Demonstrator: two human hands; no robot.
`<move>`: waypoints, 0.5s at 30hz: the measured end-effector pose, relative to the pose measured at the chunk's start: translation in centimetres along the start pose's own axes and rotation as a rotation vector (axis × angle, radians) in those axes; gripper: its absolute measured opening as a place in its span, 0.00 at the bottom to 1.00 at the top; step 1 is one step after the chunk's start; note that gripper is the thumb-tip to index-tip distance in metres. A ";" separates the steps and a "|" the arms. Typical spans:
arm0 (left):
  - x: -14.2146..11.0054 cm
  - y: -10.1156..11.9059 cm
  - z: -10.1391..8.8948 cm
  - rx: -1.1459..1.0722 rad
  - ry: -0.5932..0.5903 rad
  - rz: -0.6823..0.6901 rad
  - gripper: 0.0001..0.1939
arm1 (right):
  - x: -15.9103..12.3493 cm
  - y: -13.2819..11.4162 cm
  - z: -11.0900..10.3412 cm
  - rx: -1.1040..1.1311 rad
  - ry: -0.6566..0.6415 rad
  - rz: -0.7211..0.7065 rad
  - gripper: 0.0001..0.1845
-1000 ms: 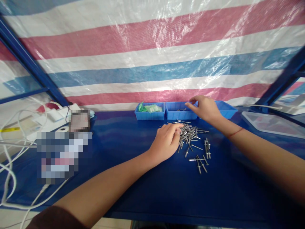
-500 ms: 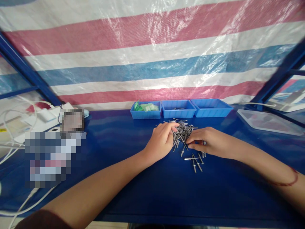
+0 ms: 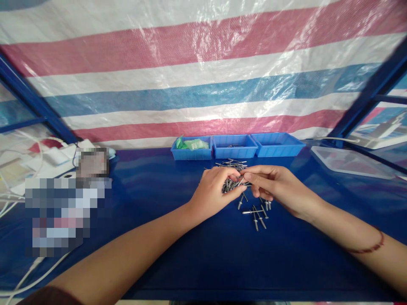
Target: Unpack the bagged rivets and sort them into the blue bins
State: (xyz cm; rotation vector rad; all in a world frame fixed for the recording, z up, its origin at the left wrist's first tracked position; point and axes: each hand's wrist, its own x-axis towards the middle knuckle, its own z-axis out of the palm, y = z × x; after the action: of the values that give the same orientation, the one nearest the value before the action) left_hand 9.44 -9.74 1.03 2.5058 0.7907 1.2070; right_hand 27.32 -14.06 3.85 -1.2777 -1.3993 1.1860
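Note:
A heap of silvery blind rivets (image 3: pixel 231 164) lies on the blue table, partly hidden behind my hands. My left hand (image 3: pixel 211 186) curves against the heap's left side, thumb and forefinger apart, with rivets showing in the gap. Whether its hidden fingers hold any rivets, I cannot see. From the right, my right hand (image 3: pixel 276 184) pinches one blind rivet (image 3: pixel 241 181) between thumb and forefinger, close to the left thumb tip. Several loose rivets (image 3: pixel 259 218) lie apart from the heap, nearer to me.
Three blue bins stand along the back: the left bin (image 3: pixel 191 155) holds green and clear plastic bags, the middle bin (image 3: pixel 235 153) a few rivets, beside the right bin (image 3: pixel 280 150). A clear plastic lid (image 3: pixel 346 163) lies at right. White cables (image 3: pixel 52 269) run down the left side.
My right hand has come up and left from the heap's right edge to meet my left hand, bringing a rivet in its fingertips. The left thumb now stretches out towards it.

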 end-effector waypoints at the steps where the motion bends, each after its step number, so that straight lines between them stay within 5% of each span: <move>1: 0.0 0.0 0.0 0.008 0.018 -0.004 0.07 | 0.0 0.1 0.1 0.023 -0.001 0.013 0.17; 15: 0.0 0.3 -0.5 0.020 0.122 0.056 0.03 | -0.3 0.0 0.6 0.104 -0.051 0.062 0.14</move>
State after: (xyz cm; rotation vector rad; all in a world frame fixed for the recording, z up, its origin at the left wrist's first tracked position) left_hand 9.19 -9.95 1.48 2.5053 0.7689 1.3886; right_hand 26.73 -14.42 3.74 -1.2331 -1.3244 1.3243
